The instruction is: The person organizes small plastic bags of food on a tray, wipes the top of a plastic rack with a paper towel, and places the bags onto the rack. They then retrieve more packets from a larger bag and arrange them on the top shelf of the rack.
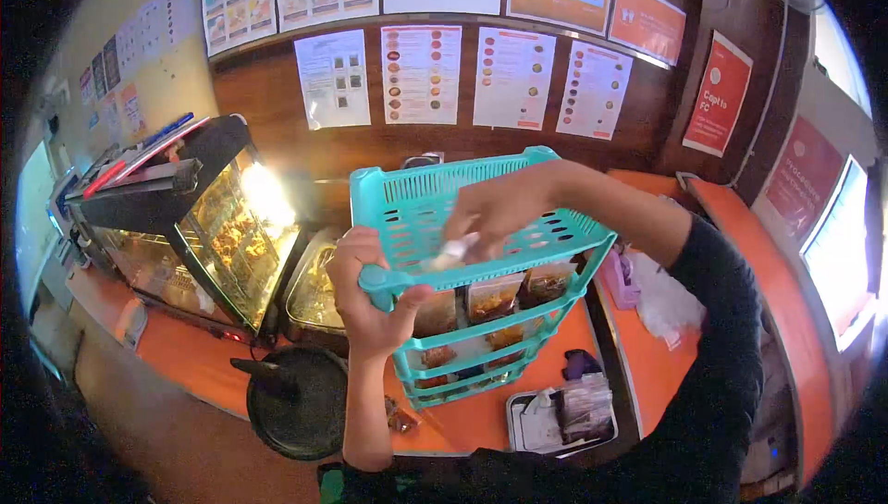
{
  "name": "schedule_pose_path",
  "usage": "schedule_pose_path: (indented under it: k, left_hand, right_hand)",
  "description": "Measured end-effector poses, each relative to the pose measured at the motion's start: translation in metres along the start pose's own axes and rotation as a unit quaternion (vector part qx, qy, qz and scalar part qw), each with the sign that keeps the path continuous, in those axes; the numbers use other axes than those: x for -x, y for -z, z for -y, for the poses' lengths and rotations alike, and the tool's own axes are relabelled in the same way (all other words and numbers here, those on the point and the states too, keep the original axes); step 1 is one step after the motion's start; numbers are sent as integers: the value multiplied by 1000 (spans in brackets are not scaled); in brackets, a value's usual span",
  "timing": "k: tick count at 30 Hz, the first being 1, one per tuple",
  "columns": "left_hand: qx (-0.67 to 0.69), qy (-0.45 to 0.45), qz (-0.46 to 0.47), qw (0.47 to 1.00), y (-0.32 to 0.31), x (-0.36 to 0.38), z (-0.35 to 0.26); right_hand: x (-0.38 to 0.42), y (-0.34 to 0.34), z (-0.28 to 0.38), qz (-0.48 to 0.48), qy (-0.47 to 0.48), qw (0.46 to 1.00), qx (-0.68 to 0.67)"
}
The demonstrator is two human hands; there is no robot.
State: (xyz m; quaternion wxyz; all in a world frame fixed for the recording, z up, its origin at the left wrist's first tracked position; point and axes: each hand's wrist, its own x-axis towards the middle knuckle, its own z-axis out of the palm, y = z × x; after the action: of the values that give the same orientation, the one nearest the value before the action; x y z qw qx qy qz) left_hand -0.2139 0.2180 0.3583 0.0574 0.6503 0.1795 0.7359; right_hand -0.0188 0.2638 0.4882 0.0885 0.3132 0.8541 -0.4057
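Observation:
A teal plastic rack (481, 176) with several tiers stands on the orange counter. Packets of brown food (495, 299) fill the tiers below its top basket. At the rack's near left corner, my left hand (363, 296) is wrapped round the corner post, thumb on the near side. My right hand (504, 211) reaches over the top basket, fingers bent down and blurred, with a small white item (455, 251) at the fingertips. What the white item is cannot be made out.
A lit glass food warmer (242, 236) stands at the left, beside a foil-lined tray (317, 287). A black round pan (301, 402) lies in front. A metal tray (532, 425) with packets sits near the rack's right foot. Plastic bags (661, 301) lie at the right.

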Motion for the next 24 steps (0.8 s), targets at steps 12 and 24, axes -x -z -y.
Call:
schedule_pose_path:
  k: [12,24]
  left_hand:
    - [-2,36,27,999,1,-14,-5]
    - [9,47,18,999,3,-11,-8]
  right_hand:
    - [46,2,-3,-15,-386,826,410]
    - [30,27,-80,-254,-154,737,607]
